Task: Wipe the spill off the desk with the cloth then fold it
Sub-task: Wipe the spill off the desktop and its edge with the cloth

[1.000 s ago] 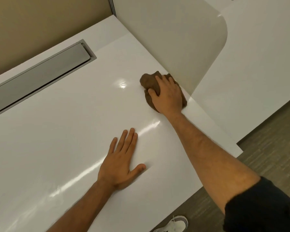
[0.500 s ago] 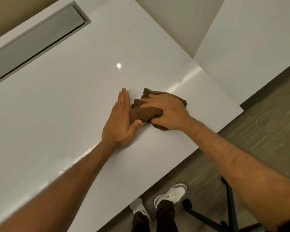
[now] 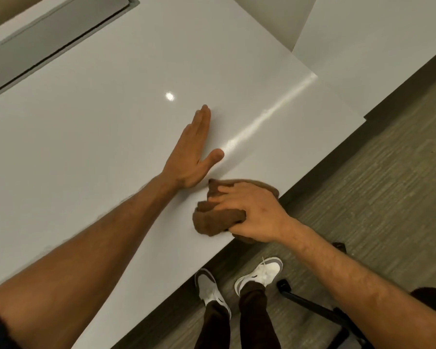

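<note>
Glossy white desk [image 3: 98, 152] filling most of the frame, near edge running diagonally from 7 o'clock up to 3 o'clock. Grey recessed cable tray [image 3: 48, 31] sitting at 11 o'clock. Second white panel [image 3: 378, 41] showing at 1 o'clock. Grey wood-grain floor [image 3: 375, 187] lying beyond the desk edge from 3 to 5 o'clock.

Left hand [image 3: 190, 153] lying flat on the desk near centre, palm down, fingers straight and together pointing toward 12 o'clock, thumb splayed out toward 3 o'clock. Holding nothing.

Right hand [image 3: 254, 212] pressing down on the brown cloth [image 3: 212, 221] just at 5 o'clock of the left hand, close to the desk's near edge. Fingers curled loosely over the top of the bunched fabric, thumb tucked along its lower side. Cloth crumpled, not folded, sticking out past the fingertips toward 9 o'clock and behind the knuckles toward 2 o'clock. Sitting near the left wrist; touching or not, cannot tell.

Bright streak of reflected light [image 3: 267, 117] running across the desk surface at 1 o'clock of the left hand. No clear liquid distinguishable.

White sneakers [image 3: 259, 273] and dark trouser legs showing at 6 o'clock, black chair base [image 3: 312, 306] at 5 o'clock.
</note>
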A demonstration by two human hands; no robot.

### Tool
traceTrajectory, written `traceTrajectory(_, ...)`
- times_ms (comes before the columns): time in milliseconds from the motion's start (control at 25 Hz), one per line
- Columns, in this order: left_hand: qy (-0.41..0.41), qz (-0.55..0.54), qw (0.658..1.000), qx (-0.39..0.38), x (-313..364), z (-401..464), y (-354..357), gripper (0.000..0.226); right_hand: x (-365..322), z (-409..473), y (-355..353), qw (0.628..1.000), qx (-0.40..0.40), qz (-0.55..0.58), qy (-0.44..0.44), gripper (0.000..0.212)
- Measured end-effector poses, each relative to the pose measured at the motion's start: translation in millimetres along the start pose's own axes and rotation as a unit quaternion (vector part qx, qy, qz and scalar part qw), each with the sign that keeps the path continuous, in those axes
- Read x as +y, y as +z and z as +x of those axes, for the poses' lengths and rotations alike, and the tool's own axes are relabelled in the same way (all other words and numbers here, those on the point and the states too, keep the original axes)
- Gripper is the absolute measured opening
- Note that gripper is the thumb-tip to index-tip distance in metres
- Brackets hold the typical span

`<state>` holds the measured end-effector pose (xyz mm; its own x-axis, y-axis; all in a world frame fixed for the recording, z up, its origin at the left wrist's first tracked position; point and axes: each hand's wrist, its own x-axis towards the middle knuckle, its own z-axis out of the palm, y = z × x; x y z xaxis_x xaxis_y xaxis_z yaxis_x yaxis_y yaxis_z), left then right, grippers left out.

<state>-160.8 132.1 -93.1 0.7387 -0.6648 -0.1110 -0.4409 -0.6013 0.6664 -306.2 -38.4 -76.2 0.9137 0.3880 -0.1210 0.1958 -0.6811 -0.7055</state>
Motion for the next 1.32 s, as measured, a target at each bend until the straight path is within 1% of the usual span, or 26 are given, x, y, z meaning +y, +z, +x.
traceTrajectory(40, -0.005, 0.0, 1.0, -0.008, 2, -18, 1, 0.108, -9, -12, 2, 0.999, -0.006, 0.042, 0.005, 0.038)
traceTrajectory(80, -0.013, 0.0, 1.0, -0.009, 1, -38, 1, 0.106, -17, -21, 1, 0.993, -0.004, 0.11, 0.031, 0.041)
traceTrajectory(120, -0.021, 0.001, 1.0, -0.007, -1, -57, 1, 0.104, -23, -27, -6, 0.978, 0.013, 0.196, 0.073, 0.044)
traceTrajectory(160, -0.028, 0.007, 1.0, -0.003, -6, -74, -1, 0.102, -24, -30, -17, 0.953, 0.049, 0.276, 0.112, 0.044)
traceTrajectory(200, -0.035, 0.019, 0.999, 0.004, -13, -88, -5, 0.1, -20, -31, -29, 0.925, 0.104, 0.335, 0.143, 0.041)
traceTrajectory(240, -0.044, 0.037, 0.998, 0.012, -22, -101, -10, 0.098, -13, -30, -41, 0.901, 0.18, 0.356, 0.172, 0.037)
traceTrajectory(320, -0.08, 0.083, 0.993, 0.025, -38, -119, -18, 0.095, 4, -22, -65, 0.87, 0.308, 0.321, 0.213, 0.033)
traceTrajectory(360, -0.103, 0.103, 0.989, 0.028, -43, -126, -20, 0.094, 14, -14, -72, 0.868, 0.342, 0.279, 0.228, 0.033)
traceTrajectory(400, -0.12, 0.121, 0.985, 0.029, -47, -131, -20, 0.093, 24, -5, -73, 0.877, 0.348, 0.215, 0.252, 0.032)
traceTrajectory(440, -0.127, 0.138, 0.982, 0.027, -50, -135, -18, 0.093, 35, 6, -68, 0.897, 0.324, 0.121, 0.274, 0.033)
traceTrajectory(480, -0.123, 0.151, 0.98, 0.027, -51, -137, -16, 0.092, 41, 17, -59, 0.917, 0.281, 0.007, 0.283, 0.041)
traceTrajectory(520, -0.114, 0.157, 0.981, 0.028, -53, -138, -14, 0.092, 43, 29, -49, 0.929, 0.243, -0.082, 0.268, 0.049)
traceTrajectory(560, -0.107, 0.154, 0.982, 0.033, -55, -138, -13, 0.092, 38, 40, -39, 0.936, 0.219, -0.122, 0.247, 0.054)
traceTrajectory(640, -0.099, 0.133, 0.986, 0.034, -58, -135, -14, 0.092, 20, 57, -19, 0.956, 0.186, -0.124, 0.189, 0.06)
traceTrajectory(720, -0.098, 0.126, 0.987, 0.03, -57, -135, -15, 0.095, 0, 61, 0, 0.979, 0.138, -0.107, 0.103, 0.057)
traceTrajectory(840, -0.102, 0.143, 0.984, 0.025, -53, -136, -16, 0.094, -17, 43, 15, 0.998, 0.031, -0.047, -0.005, 0.056)
traceTrajectory(960, -0.105, 0.151, 0.983, 0.022, -52, -136, -15, 0.091, -20, 12, 17, 0.998, -0.05, 0.009, -0.038, 0.05)
traceTrajectory(1080, -0.102, 0.168, 0.98, 0.012, -53, -136, -14, 0.092, -19, -20, 15, 0.994, -0.09, 0.061, -0.013, 0.039)
traceTrajectory(1120, -0.101, 0.172, 0.98, 0.014, -53, -136, -13, 0.092, -18, -31, 11, 0.991, -0.091, 0.099, 0.007, 0.039)
traceTrajectory(1160, -0.1, 0.176, 0.979, 0.018, -53, -136, -12, 0.093, -17, -39, 5, 0.985, -0.076, 0.149, 0.043, 0.042)
traceTrajectory(1200, -0.098, 0.179, 0.979, 0.019, -53, -136, -12, 0.093, -17, -43, -2, 0.973, -0.038, 0.21, 0.09, 0.045)
traceTrajectory(1240, -0.097, 0.181, 0.979, 0.021, -54, -136, -11, 0.093, -13, -43, -9, 0.957, 0.031, 0.258, 0.128, 0.048)
traceTrajectory(1280, -0.095, 0.181, 0.978, 0.023, -55, -136, -10, 0.093, -6, -39, -15, 0.944, 0.109, 0.273, 0.146, 0.051)
traceTrajectory(1320, -0.095, 0.181, 0.978, 0.028, -56, -137, -9, 0.093, -1, -32, -17, 0.942, 0.172, 0.245, 0.151, 0.052)
